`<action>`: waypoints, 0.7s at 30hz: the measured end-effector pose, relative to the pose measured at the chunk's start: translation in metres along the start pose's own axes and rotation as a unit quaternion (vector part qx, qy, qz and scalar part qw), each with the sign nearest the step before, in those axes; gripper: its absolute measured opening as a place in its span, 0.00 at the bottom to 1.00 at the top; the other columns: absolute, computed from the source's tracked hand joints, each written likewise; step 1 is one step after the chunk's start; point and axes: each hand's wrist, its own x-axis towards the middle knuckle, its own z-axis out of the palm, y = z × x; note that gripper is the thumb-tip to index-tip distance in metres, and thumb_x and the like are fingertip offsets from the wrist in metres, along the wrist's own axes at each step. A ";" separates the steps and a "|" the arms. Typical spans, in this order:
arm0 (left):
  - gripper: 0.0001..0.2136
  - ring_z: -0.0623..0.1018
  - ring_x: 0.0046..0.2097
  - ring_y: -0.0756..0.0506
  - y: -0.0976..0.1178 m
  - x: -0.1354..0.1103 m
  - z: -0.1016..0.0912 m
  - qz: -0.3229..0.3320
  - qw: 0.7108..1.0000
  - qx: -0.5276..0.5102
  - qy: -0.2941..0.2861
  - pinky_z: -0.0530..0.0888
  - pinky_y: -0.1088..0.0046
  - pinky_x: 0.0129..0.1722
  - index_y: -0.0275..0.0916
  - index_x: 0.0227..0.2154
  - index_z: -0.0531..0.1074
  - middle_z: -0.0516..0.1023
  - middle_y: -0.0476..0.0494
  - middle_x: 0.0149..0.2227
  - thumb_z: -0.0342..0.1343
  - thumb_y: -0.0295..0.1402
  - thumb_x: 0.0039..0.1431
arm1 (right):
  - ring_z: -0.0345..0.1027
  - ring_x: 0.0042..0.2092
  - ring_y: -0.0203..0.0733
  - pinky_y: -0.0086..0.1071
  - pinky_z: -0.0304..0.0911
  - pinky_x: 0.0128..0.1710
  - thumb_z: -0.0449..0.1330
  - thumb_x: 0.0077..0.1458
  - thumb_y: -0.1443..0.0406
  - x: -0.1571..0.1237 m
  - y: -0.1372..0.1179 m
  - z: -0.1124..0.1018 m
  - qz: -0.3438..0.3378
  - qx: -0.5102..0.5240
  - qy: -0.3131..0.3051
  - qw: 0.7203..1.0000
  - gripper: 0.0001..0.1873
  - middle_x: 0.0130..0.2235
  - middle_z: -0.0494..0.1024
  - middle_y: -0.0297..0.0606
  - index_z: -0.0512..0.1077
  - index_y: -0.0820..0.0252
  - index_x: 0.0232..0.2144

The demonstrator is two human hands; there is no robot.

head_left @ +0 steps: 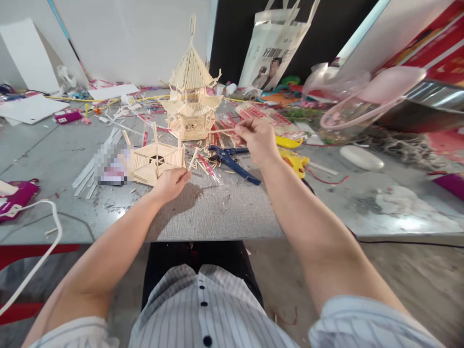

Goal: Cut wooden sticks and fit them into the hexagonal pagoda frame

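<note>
My right hand (pixel 259 140) is closed in a pinch on one end of a thin wooden stick (pixel 222 131), which points left across the front of a pagoda model (pixel 191 92) made of pale sticks. The pagoda stands upright, with tiered roofs and a looped spire. My left hand (pixel 169 184) is closed at the near right edge of a flat hexagonal stick frame (pixel 145 164) with short upright posts. A short wooden stick (pixel 193 158) rises from its fingertips. Whether these fingers also touch the frame is hard to see.
Blue-handled cutters (pixel 237 166) and a yellow glue gun (pixel 295 162) lie near my right hand. Clear glue sticks (pixel 105 154) are at left. Behind stand a white bag (pixel 266 53) and clutter. A white cable (pixel 54 227) crosses the left table edge.
</note>
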 end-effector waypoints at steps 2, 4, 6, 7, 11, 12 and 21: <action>0.18 0.69 0.28 0.50 -0.001 0.000 -0.001 -0.013 0.999 -0.024 0.038 0.63 0.74 0.31 0.38 0.23 0.66 0.69 0.48 0.22 0.42 0.44 0.62 | 0.60 0.20 0.29 0.28 0.62 0.25 0.63 0.49 0.62 -0.019 -0.002 0.002 0.027 0.113 -0.030 0.993 0.08 0.20 0.67 0.26 0.68 0.58 0.26; 0.19 0.70 0.27 0.50 0.002 -0.001 -0.002 -0.032 0.996 -0.041 0.066 0.63 0.74 0.30 0.37 0.23 0.67 0.70 0.48 0.22 0.42 0.45 0.62 | 0.60 0.19 0.28 0.27 0.62 0.23 0.69 0.41 0.60 -0.033 -0.004 0.007 0.065 0.182 -0.098 0.976 0.13 0.19 0.67 0.26 0.68 0.59 0.24; 0.20 0.69 0.26 0.50 0.008 0.000 -0.005 -0.049 0.995 -0.046 0.073 0.63 0.75 0.29 0.37 0.24 0.68 0.68 0.49 0.21 0.42 0.46 0.62 | 0.61 0.19 0.28 0.26 0.62 0.22 0.72 0.35 0.57 -0.042 -0.005 0.013 0.086 0.233 -0.143 0.958 0.18 0.18 0.68 0.26 0.69 0.59 0.23; 0.20 0.69 0.26 0.50 0.012 0.000 -0.006 -0.059 0.995 -0.046 0.063 0.63 0.75 0.28 0.37 0.25 0.69 0.67 0.49 0.20 0.42 0.46 0.62 | 0.61 0.19 0.28 0.26 0.62 0.22 0.73 0.33 0.56 -0.045 -0.005 0.016 0.096 0.253 -0.154 0.950 0.20 0.18 0.69 0.26 0.69 0.59 0.23; 0.18 0.67 0.20 0.51 0.033 0.007 -0.015 -0.132 0.985 -0.081 -0.071 0.62 0.75 0.24 0.35 0.28 0.74 0.64 0.52 0.14 0.46 0.44 0.60 | 0.61 0.18 0.28 0.26 0.64 0.22 0.73 0.35 0.54 -0.047 -0.002 0.022 0.145 0.298 -0.159 0.930 0.20 0.18 0.69 0.26 0.69 0.59 0.22; 0.17 0.66 0.19 0.51 0.038 0.010 -0.017 -0.145 0.976 -0.102 -0.130 0.62 0.75 0.24 0.35 0.28 0.74 0.64 0.52 0.13 0.48 0.43 0.59 | 0.60 0.18 0.27 0.26 0.64 0.21 0.73 0.36 0.55 -0.047 -0.001 0.023 0.156 0.303 -0.155 0.927 0.20 0.18 0.69 0.25 0.68 0.59 0.22; 0.13 0.64 0.19 0.57 0.047 0.026 -0.008 -0.122 0.936 -0.236 -0.229 0.59 0.77 0.20 0.34 0.25 0.71 0.74 0.47 0.28 0.55 0.41 0.55 | 0.58 0.17 0.26 0.24 0.63 0.22 0.69 0.46 0.58 -0.043 0.000 0.019 0.158 0.340 -0.126 0.918 0.16 0.18 0.68 0.24 0.67 0.59 0.24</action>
